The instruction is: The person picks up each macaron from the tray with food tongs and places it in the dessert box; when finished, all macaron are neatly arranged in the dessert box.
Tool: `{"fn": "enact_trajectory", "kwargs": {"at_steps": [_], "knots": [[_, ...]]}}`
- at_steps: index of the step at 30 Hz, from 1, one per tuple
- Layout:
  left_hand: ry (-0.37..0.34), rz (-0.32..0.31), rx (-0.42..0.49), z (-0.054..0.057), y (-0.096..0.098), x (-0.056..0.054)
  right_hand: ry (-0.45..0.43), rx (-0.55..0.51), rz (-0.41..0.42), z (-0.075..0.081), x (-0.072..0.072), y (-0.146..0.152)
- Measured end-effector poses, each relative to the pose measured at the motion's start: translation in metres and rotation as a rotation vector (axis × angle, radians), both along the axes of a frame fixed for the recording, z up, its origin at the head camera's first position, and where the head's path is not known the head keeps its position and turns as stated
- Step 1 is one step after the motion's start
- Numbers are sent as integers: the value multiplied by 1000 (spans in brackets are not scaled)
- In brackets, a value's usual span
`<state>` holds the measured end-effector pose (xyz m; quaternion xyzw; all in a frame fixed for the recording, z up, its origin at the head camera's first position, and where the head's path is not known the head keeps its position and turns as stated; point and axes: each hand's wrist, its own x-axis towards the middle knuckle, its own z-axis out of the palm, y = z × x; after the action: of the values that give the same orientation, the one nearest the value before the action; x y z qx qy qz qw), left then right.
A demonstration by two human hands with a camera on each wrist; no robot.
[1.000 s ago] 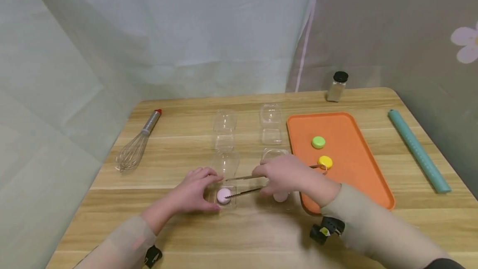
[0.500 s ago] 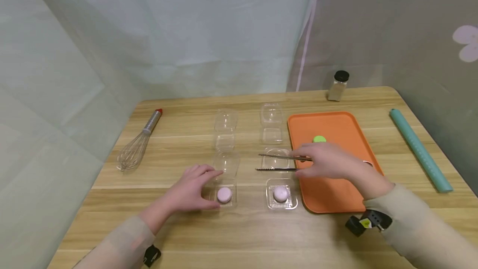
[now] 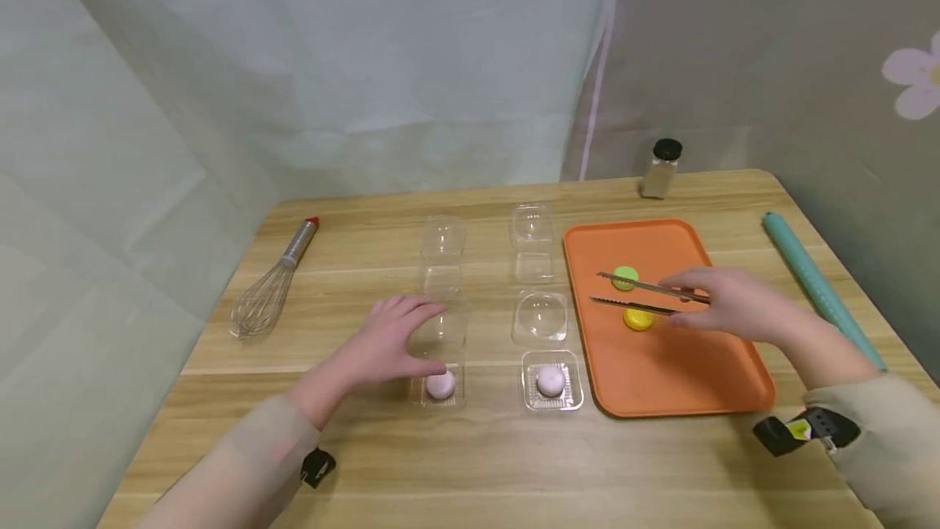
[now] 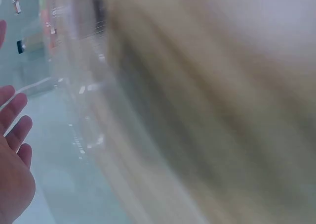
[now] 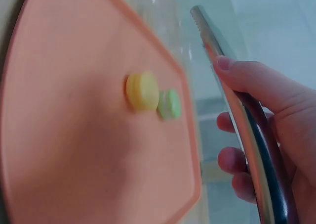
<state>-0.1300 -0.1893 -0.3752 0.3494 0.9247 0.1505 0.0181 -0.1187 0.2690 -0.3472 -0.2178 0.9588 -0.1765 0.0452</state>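
Note:
In the head view my right hand (image 3: 734,304) holds metal tongs (image 3: 646,306) over the orange tray (image 3: 683,374). The tongs' two arms stand apart, their tips above a green macaron (image 3: 625,274) and a yellow macaron (image 3: 637,318) on the tray. Thumb and fingers lie round the tongs (image 5: 239,110) in the right wrist view. My left hand (image 3: 389,345), thumb and fingers spread, hovers by the front left clear plastic clamshell box (image 3: 458,400), which holds a pale purple macaron (image 3: 441,384). Another purple macaron (image 3: 551,380) sits in the front right clamshell box (image 3: 576,398), lid folded back.
Behind these stand two more lidded clear boxes, a left one (image 3: 441,277) and a right one (image 3: 533,266). A whisk (image 3: 264,292) lies at the left. At the right is a teal rolling pin (image 3: 815,284), and a black-capped jar (image 3: 661,170) stands at the back edge.
My right hand has carried the tongs rightward, from the front left box to over the tray. The purple macaron there is no longer between the tongs' tips. My left hand has lifted slightly.

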Motion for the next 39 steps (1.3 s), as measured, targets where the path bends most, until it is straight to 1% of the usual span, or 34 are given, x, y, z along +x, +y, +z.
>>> {"fn": "enact_trajectory", "kwargs": {"at_steps": [1, 3, 6, 8, 11, 13, 17, 19, 23, 27, 32, 39], "knots": [[2, 1, -3, 2, 3, -3, 5, 8, -7, -1, 0, 4], [29, -8, -17, 7, 8, -10, 13, 24, -10, -4, 0, 10], [40, -11, -43, 13, 18, -22, 22, 42, -13, -8, -1, 17], [32, -11, -62, 16, 24, -31, 19, 55, -22, -11, -1, 22], [-3, 0, -83, 22, 34, -43, -1, 66, -42, -15, 0, 30], [-25, 15, -97, 26, 41, -53, -20, 70, -52, -17, 1, 35], [-41, 52, -132, 34, 55, -72, -50, 71, -79, -19, 3, 42], [-47, 68, -146, 38, 60, -80, -52, 72, -89, -21, 5, 45], [-55, 93, -149, 43, 69, -91, -51, 81, -93, -25, 6, 49], [-81, 112, -142, 43, 76, -100, -63, 83, -99, -30, 7, 51], [-112, 123, -109, 37, 84, -110, -63, 77, -96, -34, 8, 53], [-161, 138, -116, 26, 89, -116, -95, 65, -83, -36, 7, 53]]}}
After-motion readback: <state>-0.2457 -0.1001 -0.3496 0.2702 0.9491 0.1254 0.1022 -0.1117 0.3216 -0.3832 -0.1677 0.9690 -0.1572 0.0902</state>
